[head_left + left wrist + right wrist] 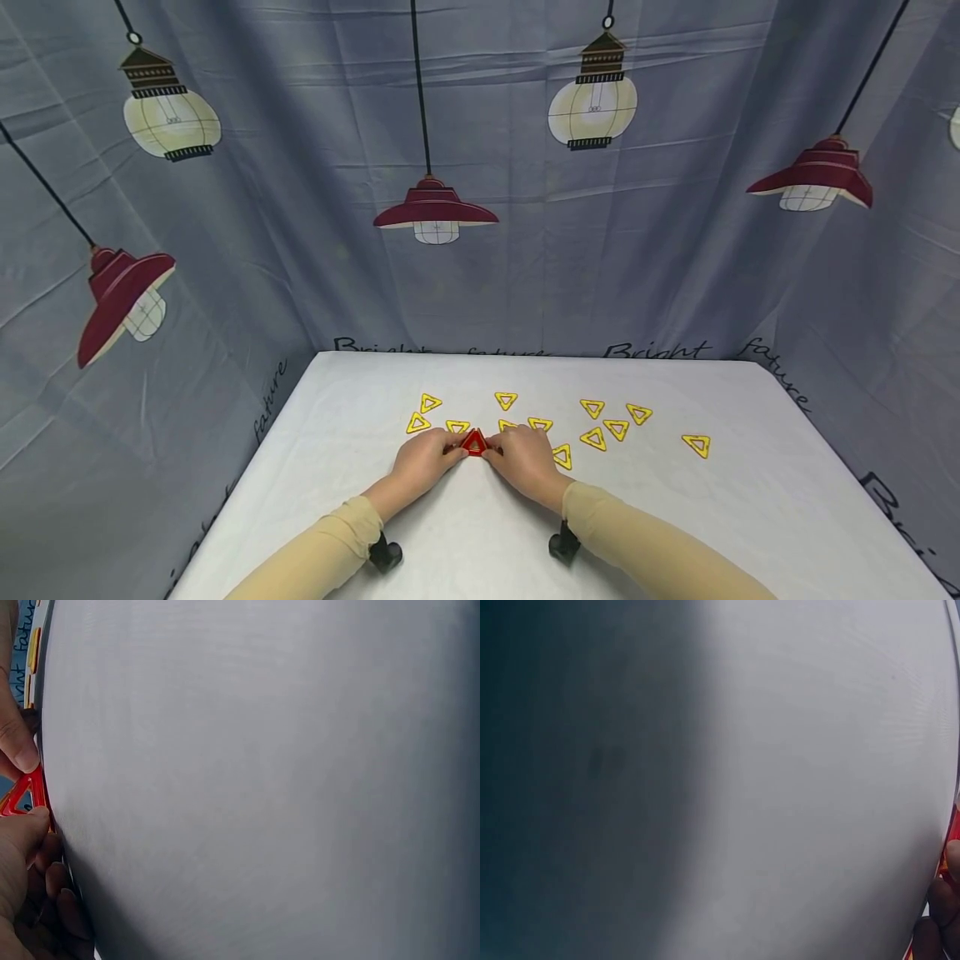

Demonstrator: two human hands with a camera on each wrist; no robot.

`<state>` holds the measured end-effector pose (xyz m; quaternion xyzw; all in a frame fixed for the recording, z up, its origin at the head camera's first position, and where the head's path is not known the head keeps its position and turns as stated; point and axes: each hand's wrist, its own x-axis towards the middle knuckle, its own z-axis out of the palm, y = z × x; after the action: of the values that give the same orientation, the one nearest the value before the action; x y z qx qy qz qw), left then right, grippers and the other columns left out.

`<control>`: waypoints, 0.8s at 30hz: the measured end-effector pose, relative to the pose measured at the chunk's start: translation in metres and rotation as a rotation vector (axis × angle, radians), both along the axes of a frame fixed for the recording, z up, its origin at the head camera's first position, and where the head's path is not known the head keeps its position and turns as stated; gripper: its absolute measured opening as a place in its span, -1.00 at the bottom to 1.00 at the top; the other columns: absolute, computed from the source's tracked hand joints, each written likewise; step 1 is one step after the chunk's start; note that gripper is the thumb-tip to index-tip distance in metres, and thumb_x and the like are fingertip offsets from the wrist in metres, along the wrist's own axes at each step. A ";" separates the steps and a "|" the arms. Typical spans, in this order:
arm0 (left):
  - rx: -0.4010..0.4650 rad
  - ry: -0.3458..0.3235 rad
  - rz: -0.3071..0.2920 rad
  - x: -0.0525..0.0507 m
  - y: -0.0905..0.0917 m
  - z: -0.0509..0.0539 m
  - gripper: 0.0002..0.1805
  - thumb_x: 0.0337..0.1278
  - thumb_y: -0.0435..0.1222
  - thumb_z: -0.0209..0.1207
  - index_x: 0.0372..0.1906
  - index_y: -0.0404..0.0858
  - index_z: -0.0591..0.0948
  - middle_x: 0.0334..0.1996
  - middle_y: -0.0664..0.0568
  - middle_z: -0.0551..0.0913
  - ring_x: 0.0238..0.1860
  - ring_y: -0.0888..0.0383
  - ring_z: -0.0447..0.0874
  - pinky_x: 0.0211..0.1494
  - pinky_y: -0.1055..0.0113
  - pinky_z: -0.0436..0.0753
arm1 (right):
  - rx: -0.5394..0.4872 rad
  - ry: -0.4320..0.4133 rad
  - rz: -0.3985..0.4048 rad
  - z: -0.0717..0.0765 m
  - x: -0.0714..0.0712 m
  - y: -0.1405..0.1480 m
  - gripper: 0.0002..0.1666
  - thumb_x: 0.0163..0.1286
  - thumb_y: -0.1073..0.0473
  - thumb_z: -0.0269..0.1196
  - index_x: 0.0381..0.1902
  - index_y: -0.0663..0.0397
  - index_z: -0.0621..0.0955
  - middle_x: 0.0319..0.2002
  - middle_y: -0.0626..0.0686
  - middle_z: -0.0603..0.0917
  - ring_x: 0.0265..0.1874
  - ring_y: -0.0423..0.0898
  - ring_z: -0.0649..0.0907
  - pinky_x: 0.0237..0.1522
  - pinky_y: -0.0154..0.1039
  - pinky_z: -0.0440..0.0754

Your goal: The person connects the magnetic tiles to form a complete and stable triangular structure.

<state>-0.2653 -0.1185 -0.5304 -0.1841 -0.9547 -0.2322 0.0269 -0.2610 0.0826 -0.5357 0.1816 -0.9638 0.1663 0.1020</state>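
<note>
Left hand and right hand are pinching the red triangle, uneven pressure possibly risking a slip.

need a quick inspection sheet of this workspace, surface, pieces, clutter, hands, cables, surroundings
surface: white table, with shadows near the hands
pieces: red triangle between the hands; yellow triangles scattered beyond and to the right, some partly hidden by the hands
clutter: nothing seen
hands: left hand pinches the red triangle's left side, right hand its right; a black device at each wrist
cables: nothing seen; the lamp cords are only printed
surroundings: grey-blue curtain with printed lamps and lettering
</note>
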 end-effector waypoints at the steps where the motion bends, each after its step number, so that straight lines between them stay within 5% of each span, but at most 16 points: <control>1: 0.004 -0.003 0.002 0.000 0.000 0.000 -0.60 0.25 -0.10 0.39 0.14 -0.12 0.75 -0.17 0.08 0.76 -0.32 0.27 0.57 -0.27 0.26 0.55 | 0.000 0.002 0.000 0.000 0.000 0.000 -0.70 0.27 -0.01 0.48 -0.09 -0.03 0.84 -0.42 -0.15 0.74 -0.37 -0.14 0.63 -0.24 -0.07 0.43; 6: 0.017 -0.006 0.005 0.002 -0.001 0.000 -0.57 0.26 -0.09 0.38 0.17 -0.14 0.73 -0.08 0.06 0.76 -0.29 0.27 0.57 -0.24 0.26 0.57 | 0.001 -0.002 0.001 0.000 0.000 0.000 -0.69 0.25 0.00 0.50 -0.10 -0.02 0.83 -0.43 -0.16 0.73 -0.37 -0.15 0.64 -0.23 -0.07 0.43; 14: 0.031 -0.008 -0.012 0.002 -0.003 0.001 -0.51 0.27 -0.10 0.38 0.25 -0.18 0.67 -0.51 0.26 0.48 -0.49 0.31 0.39 -0.43 0.34 0.39 | -0.059 -0.048 0.029 0.005 0.002 0.005 -0.70 0.27 0.03 0.48 -0.10 0.04 0.82 -0.36 -0.13 0.75 -0.37 -0.21 0.62 -0.16 -0.04 0.50; 24: 0.061 0.011 0.001 0.009 -0.010 0.005 -0.50 0.23 -0.12 0.40 0.24 -0.15 0.67 -0.46 0.29 0.49 -0.46 0.32 0.42 -0.38 0.33 0.43 | -0.094 -0.077 0.016 0.013 0.008 0.026 -0.71 0.31 -0.01 0.45 -0.06 -0.06 0.81 -0.46 -0.27 0.57 -0.44 -0.24 0.47 -0.20 -0.13 0.45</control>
<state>-0.2564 -0.1286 -0.5257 -0.1841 -0.9471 -0.2603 0.0376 -0.2531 0.1089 -0.5229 0.1780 -0.9567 0.2189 0.0718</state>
